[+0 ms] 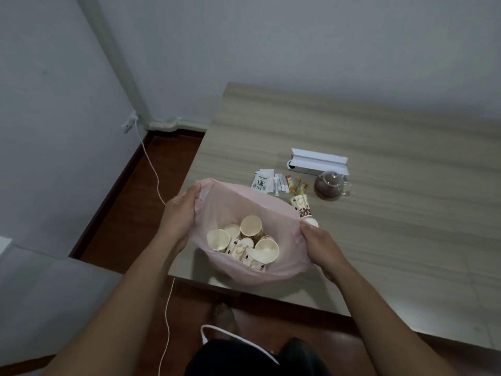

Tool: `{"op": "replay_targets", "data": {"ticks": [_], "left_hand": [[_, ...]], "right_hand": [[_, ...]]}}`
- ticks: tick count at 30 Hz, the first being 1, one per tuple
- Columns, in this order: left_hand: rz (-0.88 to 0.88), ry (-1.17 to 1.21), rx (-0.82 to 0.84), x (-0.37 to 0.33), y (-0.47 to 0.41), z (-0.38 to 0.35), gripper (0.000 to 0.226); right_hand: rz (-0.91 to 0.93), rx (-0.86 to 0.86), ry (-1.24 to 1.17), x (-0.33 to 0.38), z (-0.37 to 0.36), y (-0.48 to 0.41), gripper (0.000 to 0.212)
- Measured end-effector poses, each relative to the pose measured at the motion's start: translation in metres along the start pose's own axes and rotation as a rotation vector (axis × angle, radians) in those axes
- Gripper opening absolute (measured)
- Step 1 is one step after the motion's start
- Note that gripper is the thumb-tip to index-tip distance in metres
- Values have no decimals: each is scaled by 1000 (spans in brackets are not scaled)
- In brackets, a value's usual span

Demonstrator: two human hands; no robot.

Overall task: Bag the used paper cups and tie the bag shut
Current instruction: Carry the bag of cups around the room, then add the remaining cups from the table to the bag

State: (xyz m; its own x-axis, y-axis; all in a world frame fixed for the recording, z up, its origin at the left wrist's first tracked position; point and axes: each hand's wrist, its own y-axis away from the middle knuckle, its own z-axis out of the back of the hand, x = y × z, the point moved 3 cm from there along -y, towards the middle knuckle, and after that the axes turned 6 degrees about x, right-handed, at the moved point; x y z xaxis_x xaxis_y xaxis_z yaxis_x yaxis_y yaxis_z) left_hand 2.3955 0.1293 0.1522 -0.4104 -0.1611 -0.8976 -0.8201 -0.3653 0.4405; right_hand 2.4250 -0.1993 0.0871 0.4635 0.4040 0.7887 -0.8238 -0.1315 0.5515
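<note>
A thin pink plastic bag (233, 198) stands open at the near left corner of the wooden table (379, 240). Several used paper cups (245, 241), cream inside with brown bean print, lie in its bottom. My left hand (180, 213) grips the bag's left rim, fingers curled over the edge. My right hand (320, 241) pinches the right rim. One more printed paper cup (301, 207) lies on the table just beyond my right hand, outside the bag.
Behind the bag lie a tea sachet (261, 181), several sugar and stirrer sticks (290, 184), a glass teapot (331, 184) and a white box (318, 161). A white cable (151, 164) runs from the wall across the dark floor to the left.
</note>
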Motion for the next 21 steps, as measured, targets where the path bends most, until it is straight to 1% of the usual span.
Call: {"op": "replay_targets", "data": {"ticks": [4,7,9,11,12,14,16,17,18,19,21], "left_hand": [[10,-17,55,-16,-53,13,25],[9,-14,79,-27,-79,15,28],[10,-18,99,-35,-90,14,26],[16,-25,101,-40,-103,13,24],[24,-32,107,-41,-108,12,25],[37,-31,110,-46,-111,9,27],[46,-39,119,-45,-116,6,28],[51,-32,122,-45,-115,4,29],[54,-23,128,-46,-114,2,30],[55,-28,138,-47,-114,0,31],[56,-45,147,-47,-114,-4,32]], "right_hand": [[-89,0,24,2,-10,-27,36],[-108,17,48,2,-12,-39,34],[-137,24,9,6,-8,-48,29],[-170,54,-48,15,-2,-59,31],[-183,38,-69,19,2,-67,34],[-192,-50,-65,15,15,-93,35],[-168,-212,67,2,26,-121,34],[-184,-285,163,-11,32,-135,36],[-205,-312,241,-22,34,-145,39],[-216,-305,306,-31,34,-153,43],[-262,-251,402,-53,31,-165,60]]}}
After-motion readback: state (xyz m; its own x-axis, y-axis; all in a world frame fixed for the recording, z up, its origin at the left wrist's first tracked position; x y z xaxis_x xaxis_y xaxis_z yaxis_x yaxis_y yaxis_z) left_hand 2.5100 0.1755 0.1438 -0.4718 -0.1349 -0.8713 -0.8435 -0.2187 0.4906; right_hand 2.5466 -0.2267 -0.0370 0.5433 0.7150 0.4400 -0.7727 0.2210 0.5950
